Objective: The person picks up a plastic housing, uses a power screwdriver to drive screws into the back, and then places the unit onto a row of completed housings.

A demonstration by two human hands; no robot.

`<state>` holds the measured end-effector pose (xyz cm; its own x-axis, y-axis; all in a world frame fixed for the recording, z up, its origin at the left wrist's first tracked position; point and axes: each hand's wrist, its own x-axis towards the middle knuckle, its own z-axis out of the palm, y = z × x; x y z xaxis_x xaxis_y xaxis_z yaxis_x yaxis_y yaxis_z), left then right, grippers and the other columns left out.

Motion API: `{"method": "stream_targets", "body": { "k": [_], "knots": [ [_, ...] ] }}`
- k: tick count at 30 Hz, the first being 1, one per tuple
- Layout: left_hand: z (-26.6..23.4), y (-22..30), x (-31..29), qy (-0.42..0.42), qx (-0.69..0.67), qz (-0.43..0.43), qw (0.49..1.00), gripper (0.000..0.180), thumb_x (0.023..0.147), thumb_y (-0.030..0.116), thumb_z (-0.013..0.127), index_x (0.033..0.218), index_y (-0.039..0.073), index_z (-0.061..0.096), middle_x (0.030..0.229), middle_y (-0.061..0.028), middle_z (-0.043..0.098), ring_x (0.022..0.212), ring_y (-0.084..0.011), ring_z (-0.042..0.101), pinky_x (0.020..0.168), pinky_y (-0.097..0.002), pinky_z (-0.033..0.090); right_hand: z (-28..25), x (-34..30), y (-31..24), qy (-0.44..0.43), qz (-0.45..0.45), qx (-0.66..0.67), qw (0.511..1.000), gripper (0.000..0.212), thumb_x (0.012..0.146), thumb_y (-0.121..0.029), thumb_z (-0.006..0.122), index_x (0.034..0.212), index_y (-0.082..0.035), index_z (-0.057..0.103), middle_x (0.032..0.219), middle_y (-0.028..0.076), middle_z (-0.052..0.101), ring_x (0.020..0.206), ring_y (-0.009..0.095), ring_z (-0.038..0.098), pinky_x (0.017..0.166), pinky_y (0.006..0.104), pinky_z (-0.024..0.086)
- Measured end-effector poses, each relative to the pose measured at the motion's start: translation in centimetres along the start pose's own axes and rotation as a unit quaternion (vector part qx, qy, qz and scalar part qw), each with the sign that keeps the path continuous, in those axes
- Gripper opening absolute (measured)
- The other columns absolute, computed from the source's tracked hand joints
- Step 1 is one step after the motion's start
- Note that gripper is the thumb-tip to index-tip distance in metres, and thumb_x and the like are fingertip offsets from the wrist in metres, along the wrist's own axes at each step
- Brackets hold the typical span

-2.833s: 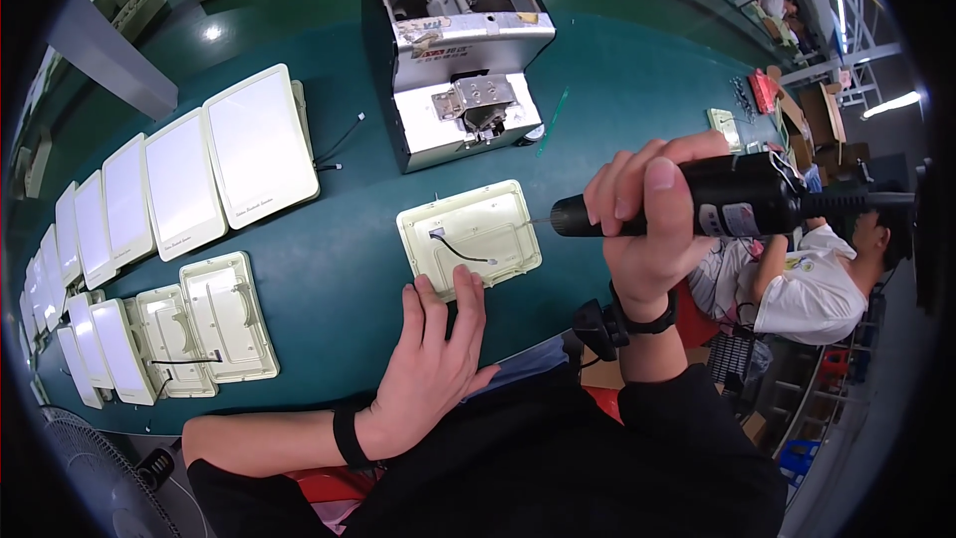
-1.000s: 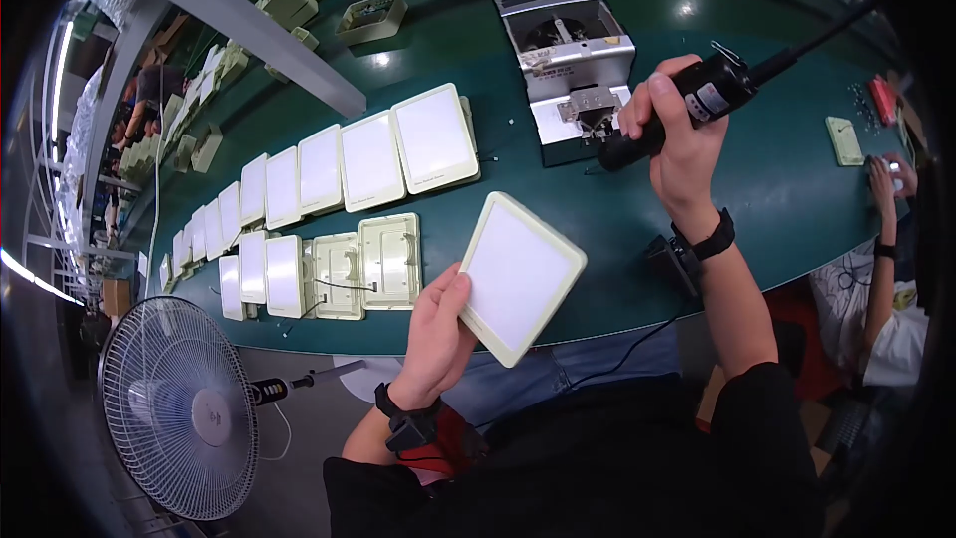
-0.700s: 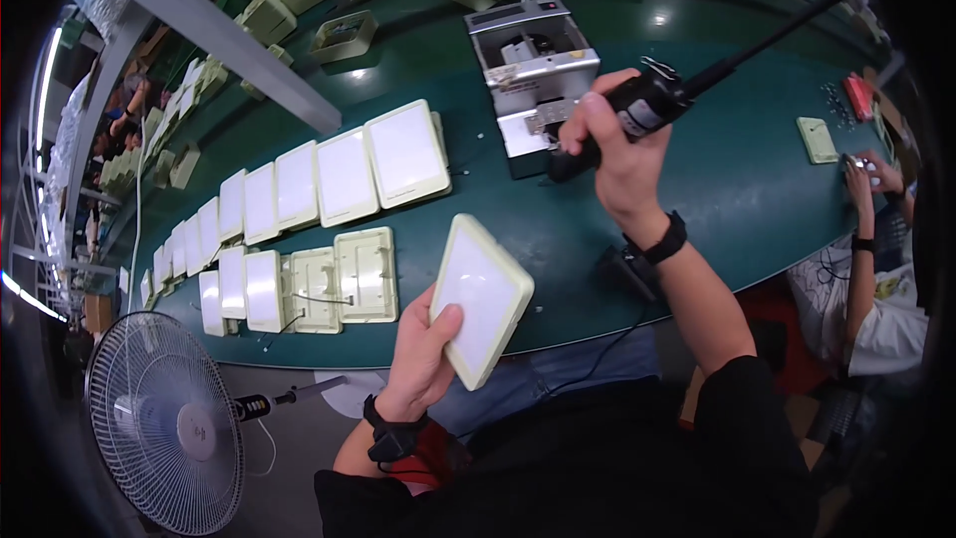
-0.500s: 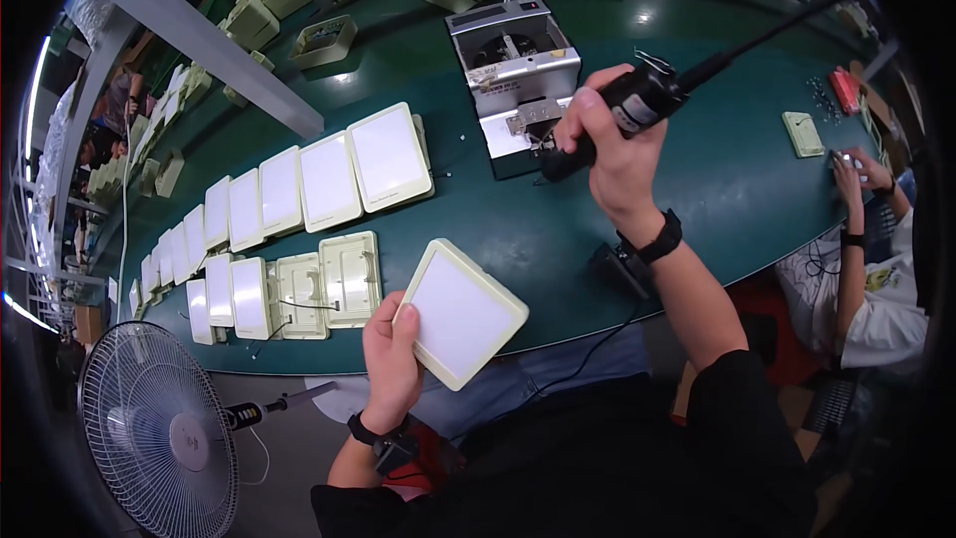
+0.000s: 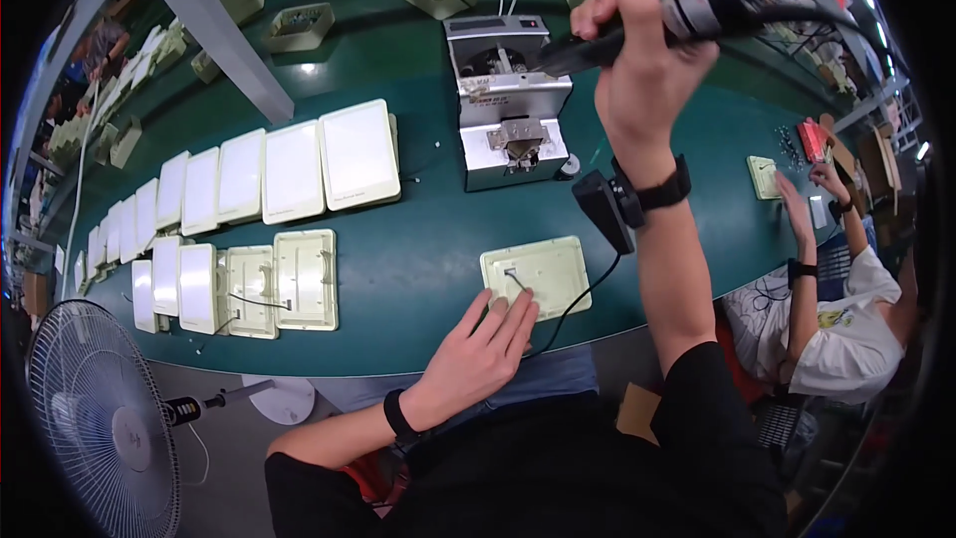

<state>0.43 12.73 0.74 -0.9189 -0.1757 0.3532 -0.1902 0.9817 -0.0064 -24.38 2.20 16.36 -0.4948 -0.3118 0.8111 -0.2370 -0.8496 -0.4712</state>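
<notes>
My left hand [image 5: 470, 357] lies with its fingers stretched over the near-left part of a pale green panel shell [image 5: 560, 279]. The shell rests on the green table with its open inner side up, showing a small connector and a short dark lead partly covered by my fingers. Raised above the table, my right hand [image 5: 647, 65] grips a black electric screwdriver [image 5: 705, 8] with a cord. Its dark front end points left, overlapping in view the top of a silver screw feeder [image 5: 511, 100]; I cannot tell whether they touch.
A long row of white-faced panels [image 5: 294, 171] overlaps on the left, with open shells [image 5: 306, 279] in front. Green trays of parts [image 5: 300, 28] stand farther back. A fan [image 5: 105, 428] is lower left. A co-worker's hands [image 5: 797, 209] are beside another shell [image 5: 765, 177] at right.
The panel has gone from white face up in my left hand to lying inner side up on the table. My left fingers have spread onto it. My right hand has lifted the screwdriver farther up.
</notes>
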Motion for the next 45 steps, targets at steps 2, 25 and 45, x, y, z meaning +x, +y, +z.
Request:
{"method": "stream_targets", "body": {
  "k": [2,25,45],
  "knots": [
    [-0.1,0.8,0.5,-0.023,-0.009,-0.023,0.999,0.047,0.097,0.031,0.064,0.133,0.002,0.065,0.143,-0.0215,0.06,0.111,-0.0343,0.064,0.111,-0.0465,0.047,0.3,-0.6,-1.1,-0.017,0.037,0.016,0.999,0.013,0.101,-0.014,0.064,0.104,-0.003,0.057,0.075,0.008,0.056,0.062,0.017,0.053,0.06,0.0354,0.047],
    [1.2,-0.5,0.3,-0.093,0.054,0.069,0.992,0.051,0.099,0.034,0.047,0.144,0.011,0.047,0.144,-0.0337,0.055,0.137,-0.0465,0.051,0.115,-0.0606,0.04,1.4,-11.0,-7.1,-0.169,0.257,-0.027,0.951,0.019,0.103,-0.022,0.055,0.107,-0.005,0.048,0.068,0.004,0.047,0.05,0.014,0.043,0.048,0.0313,0.039],
    [1.7,0.0,0.7,-0.08,0.092,0.061,0.991,0.049,0.1,0.035,0.049,0.141,0.008,0.049,0.137,-0.0309,0.061,0.134,-0.047,0.052,0.107,-0.0525,0.046,1.2,-13.4,-6.6,-0.181,0.301,-0.049,0.935,0.027,0.102,-0.024,0.065,0.107,-0.005,0.047,0.068,0.007,0.052,0.051,0.016,0.048,0.051,0.0353,0.046]
  ]
}}
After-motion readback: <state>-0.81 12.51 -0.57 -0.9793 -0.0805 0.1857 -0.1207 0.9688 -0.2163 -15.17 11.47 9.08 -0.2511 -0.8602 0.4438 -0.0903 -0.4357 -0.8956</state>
